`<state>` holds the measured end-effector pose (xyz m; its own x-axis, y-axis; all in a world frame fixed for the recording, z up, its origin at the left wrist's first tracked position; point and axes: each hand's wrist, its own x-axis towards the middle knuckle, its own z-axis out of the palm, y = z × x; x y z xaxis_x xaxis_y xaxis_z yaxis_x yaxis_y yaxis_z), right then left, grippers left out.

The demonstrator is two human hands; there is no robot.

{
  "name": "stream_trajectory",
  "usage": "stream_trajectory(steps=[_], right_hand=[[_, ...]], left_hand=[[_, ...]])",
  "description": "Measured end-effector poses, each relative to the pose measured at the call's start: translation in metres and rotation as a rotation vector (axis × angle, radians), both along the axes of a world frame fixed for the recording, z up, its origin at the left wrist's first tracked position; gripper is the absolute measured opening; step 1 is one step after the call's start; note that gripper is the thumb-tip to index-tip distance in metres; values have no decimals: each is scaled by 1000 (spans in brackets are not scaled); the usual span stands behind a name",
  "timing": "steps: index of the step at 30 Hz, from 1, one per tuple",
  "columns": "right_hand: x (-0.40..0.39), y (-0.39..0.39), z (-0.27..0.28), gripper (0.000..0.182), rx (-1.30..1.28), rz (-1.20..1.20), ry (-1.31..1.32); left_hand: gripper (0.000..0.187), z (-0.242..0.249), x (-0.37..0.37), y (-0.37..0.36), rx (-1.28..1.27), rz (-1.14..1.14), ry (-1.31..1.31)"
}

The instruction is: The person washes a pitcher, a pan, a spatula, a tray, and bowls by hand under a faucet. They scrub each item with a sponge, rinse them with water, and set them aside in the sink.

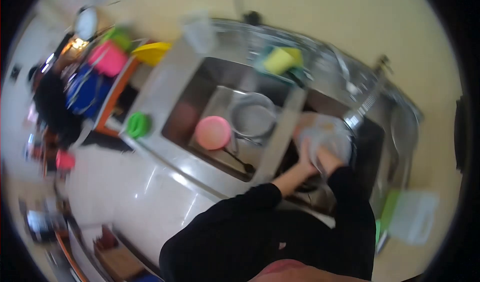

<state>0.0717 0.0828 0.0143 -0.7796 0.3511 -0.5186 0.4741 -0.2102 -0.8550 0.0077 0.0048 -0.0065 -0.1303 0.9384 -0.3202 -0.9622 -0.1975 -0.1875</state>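
Steel sink (159,101); both hands (306,158) (330,158) hold a clear container (325,132); other basin (197,89) contains pink bowl (213,132), grey pan (253,115)

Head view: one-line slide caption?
Left hand and right hand on a translucent item over the right sink basin; round pink dish, grey pan in the other basin.

Here's a stainless-steel double sink unit (162,89), two deep basins side by side. In the left basin (220,72), a round grey metal pot (253,114) sits beside a round pink bowl (213,132), a black-ended utensil (239,161) just below. A bright green round plastic item (138,125) rests on the left rim; yellow sponges (284,60) top a teal tray (261,62) at the back.
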Motion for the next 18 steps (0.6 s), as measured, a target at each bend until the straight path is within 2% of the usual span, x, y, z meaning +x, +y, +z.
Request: stream_trajectory(steps=[2,4,9,15,18], right_hand=[[-2,0,-6,31,-19,-35,11],[-8,0,-14,31,-17,-41,24],[-4,4,-21,31,-48,-81,32],[-4,3,-32,30,-70,-100,30],[-7,5,-35,30,-74,-106,29]], left_hand=[[79,21,-4,-11,-104,-95,46],[74,28,0,-10,-26,-30,173],[67,39,-6,-19,-31,-142,131],[71,37,-6,-22,-51,-159,165],[75,31,-5,-19,-13,-184,101]])
